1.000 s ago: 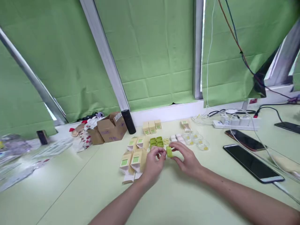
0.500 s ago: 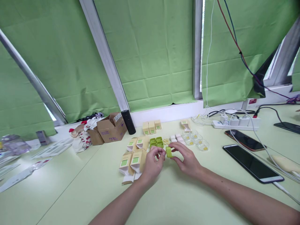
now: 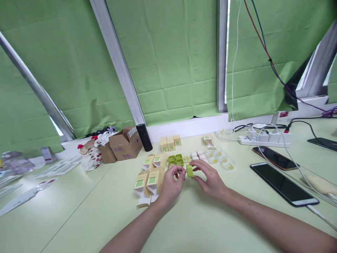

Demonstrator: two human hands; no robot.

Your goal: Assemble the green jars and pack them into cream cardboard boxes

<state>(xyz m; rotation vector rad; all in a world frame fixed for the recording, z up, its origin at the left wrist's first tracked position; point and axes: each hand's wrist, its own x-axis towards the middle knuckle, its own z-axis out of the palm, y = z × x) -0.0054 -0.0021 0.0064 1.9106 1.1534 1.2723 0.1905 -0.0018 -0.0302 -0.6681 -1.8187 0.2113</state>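
Between the thumb and fingers of my right hand (image 3: 210, 177) is a small green square case (image 3: 190, 171), held on edge above the table. My left hand (image 3: 173, 180) is pinched close against the case's left side; whatever its fingertips hold is too small to make out. Just behind my hands lie several open green cases (image 3: 176, 160), small yellowish square pieces (image 3: 186, 159) and white-and-pink blocks (image 3: 198, 155). To the left of my left hand stand several open cream cartons with green labels (image 3: 152, 180). Clear plastic shells with yellow centres (image 3: 218, 154) lie beyond my right hand.
Closed cream cartons (image 3: 170, 143) and one open carton (image 3: 209, 141) stand farther back. A black cylinder (image 3: 144, 137) and a brown cardboard box (image 3: 126, 143) are at the back left. Phones (image 3: 284, 183), cables and a white power strip (image 3: 265, 139) occupy the right side.
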